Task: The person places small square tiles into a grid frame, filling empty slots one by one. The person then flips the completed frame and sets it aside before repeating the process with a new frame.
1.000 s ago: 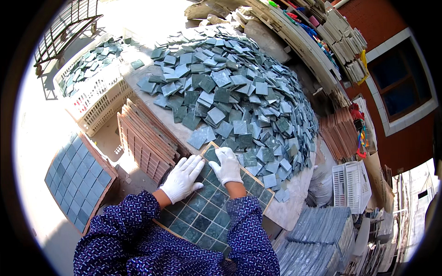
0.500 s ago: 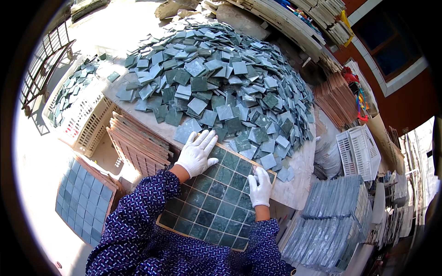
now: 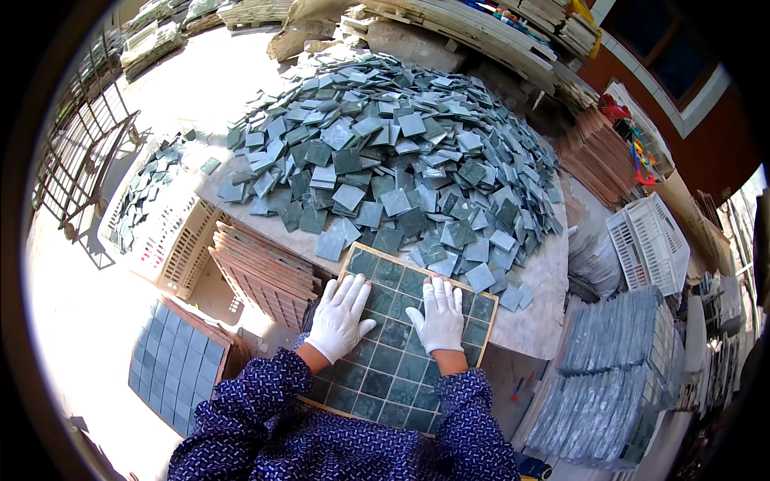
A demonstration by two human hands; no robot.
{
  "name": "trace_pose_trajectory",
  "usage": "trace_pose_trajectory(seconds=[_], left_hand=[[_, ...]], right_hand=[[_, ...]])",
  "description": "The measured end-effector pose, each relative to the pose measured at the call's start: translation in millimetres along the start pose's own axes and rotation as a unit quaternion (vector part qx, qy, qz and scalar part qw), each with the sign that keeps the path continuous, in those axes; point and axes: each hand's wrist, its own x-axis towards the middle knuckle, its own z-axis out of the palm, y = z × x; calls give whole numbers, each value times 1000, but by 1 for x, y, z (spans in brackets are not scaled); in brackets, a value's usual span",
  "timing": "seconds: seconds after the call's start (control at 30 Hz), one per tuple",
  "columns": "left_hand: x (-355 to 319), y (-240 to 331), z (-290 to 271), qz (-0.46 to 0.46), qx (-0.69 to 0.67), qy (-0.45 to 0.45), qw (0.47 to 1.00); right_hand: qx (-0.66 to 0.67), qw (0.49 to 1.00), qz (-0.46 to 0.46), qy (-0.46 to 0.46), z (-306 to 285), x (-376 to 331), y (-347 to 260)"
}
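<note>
A wooden-edged tray (image 3: 489,325) holds a grid of square dark green stone tiles (image 3: 392,334) right in front of me. My left hand (image 3: 340,317), in a white glove, lies flat on the tiles along the tray's left side, fingers stretched out. The gloved right hand (image 3: 440,315) rests flat on the tiles at the upper right, its thumb spread to the left. Neither hand grips anything. Beyond the tray's far edge rises a big heap of loose green and grey tiles (image 3: 385,152). My sleeves cover part of the tray's near end.
Left of me stand a cream plastic crate (image 3: 188,248) with loose tiles, a stack of reddish-brown panels (image 3: 261,276) and a tiled panel (image 3: 175,361). At right are plastic-wrapped tile sheets (image 3: 605,381), a white crate (image 3: 651,240) and more brown panels (image 3: 597,156).
My right hand has moved left from the tray's right edge and opened flat onto the tiles. The left hand stays on the left side, now a little lower on the tray.
</note>
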Motion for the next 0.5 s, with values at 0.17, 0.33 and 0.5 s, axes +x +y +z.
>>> trace_pose_trajectory(seconds=[0.17, 0.33, 0.5], left_hand=[[13, -10, -6, 54, 5, 13, 998], [12, -13, -7, 76, 19, 2, 997], [18, -21, -8, 104, 23, 26, 994]], right_hand=[[-6, 1000, -11, 25, 0, -3, 5], [-7, 1000, 7, 5, -5, -13, 10], [39, 998, 39, -23, -27, -45, 33]])
